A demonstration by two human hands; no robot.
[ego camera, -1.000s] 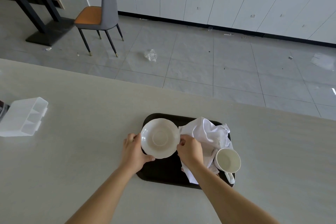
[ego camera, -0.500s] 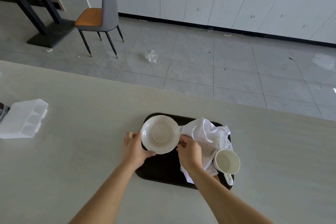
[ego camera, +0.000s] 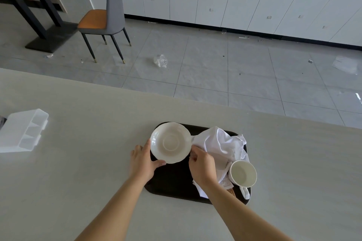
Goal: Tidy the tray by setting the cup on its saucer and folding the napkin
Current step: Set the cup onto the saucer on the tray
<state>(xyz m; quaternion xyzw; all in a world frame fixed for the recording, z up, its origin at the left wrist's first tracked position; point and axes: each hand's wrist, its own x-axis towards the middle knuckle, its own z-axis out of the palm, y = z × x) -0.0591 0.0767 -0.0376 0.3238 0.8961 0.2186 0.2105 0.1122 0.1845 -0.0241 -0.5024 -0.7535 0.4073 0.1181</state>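
White glazed porcelain, the round saucer (ego camera: pixel 170 142) is sliding toward twelve o'clock on the dark oval tray (ego camera: pixel 172 184), both hands pinching its rim, left hand (ego camera: pixel 142 160) and right hand (ego camera: pixel 201 164), clearing room beside the crumpled white napkin (ego camera: pixel 221 143), the white cup (ego camera: pixel 242 173) waiting at four o'clock.

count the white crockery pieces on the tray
2. The saucer is at the tray's far left, held between both hands. The cup stands at the near right, beside the crumpled napkin, which could hide something small.
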